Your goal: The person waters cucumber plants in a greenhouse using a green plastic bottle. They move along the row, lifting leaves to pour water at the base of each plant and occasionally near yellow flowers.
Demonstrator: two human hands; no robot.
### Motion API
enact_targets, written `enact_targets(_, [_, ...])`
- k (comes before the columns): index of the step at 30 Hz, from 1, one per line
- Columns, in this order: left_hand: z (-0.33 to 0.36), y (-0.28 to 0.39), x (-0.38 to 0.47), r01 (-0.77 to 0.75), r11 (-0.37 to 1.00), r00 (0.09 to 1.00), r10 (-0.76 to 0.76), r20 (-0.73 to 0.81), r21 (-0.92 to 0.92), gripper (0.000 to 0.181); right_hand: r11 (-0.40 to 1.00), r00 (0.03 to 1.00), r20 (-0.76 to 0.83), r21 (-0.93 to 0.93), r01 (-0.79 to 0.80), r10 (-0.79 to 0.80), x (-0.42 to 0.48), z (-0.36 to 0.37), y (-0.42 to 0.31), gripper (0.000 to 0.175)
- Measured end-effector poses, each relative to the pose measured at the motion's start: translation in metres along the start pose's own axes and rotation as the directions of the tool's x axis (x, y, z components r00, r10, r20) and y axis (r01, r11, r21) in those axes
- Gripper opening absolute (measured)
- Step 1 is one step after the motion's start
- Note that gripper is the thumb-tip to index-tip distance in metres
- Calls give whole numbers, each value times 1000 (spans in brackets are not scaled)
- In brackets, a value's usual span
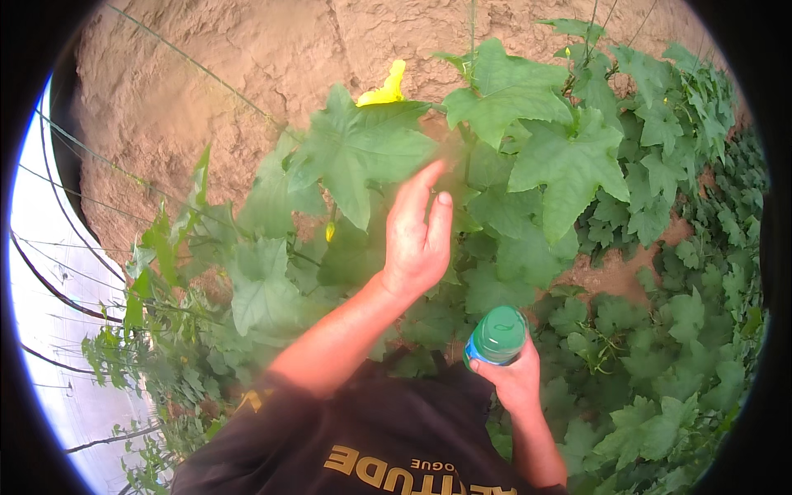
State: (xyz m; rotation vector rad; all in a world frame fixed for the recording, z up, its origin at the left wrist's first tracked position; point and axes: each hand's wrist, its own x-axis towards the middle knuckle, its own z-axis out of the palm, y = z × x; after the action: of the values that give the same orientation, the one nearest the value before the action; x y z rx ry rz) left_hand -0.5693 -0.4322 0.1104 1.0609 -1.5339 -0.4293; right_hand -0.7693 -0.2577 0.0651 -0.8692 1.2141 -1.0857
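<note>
My left hand (419, 238) reaches up among large lobed leaves of a climbing vine, palm turned sideways and thumb apart from the fingers. Its fingertips are at the lower edge of a broad green leaf (362, 148), where the picture is blurred; contact is unclear. Lower right, my right hand (518, 371) is wrapped around a green plastic bottle (502, 331) with a blue label, its rounded end facing up at me. A yellow flower (385, 90) stands above the broad leaf. Below that leaf hangs a small yellow bud (330, 231).
Behind the vines rises a rough earthen wall (204, 80). Strings (185, 55) run slantwise across it. White plastic sheeting (55, 297) with dark cords lies along the left. Dense foliage (668, 346) fills the right side, with bare soil (612, 272) between leaves.
</note>
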Motion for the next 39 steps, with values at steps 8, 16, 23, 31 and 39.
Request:
enact_targets(8, [30,-91,91,409,861,912,-367,185,-304,38,999,994,-108,34,11,-8,-24,0,2,68])
enact_targets(16, [12,-69,90,665,712,672,-439,596,-225,33,999,974,-227,29,28,-21,-41,5,2,67])
enact_targets(23, [31,-57,83,493,772,705,-84,704,-402,23,999,953,-301,35,41,-28,-52,15,-1,66])
enact_targets(31, [41,-41,71,658,665,556,-113,823,-353,25,998,918,-393,-23,53,-58,-67,22,-7,68])
enact_targets(39, [65,-67,62,632,590,619,6,785,-502,24,993,889,-449,31,114,-88,-73,31,-12,67])
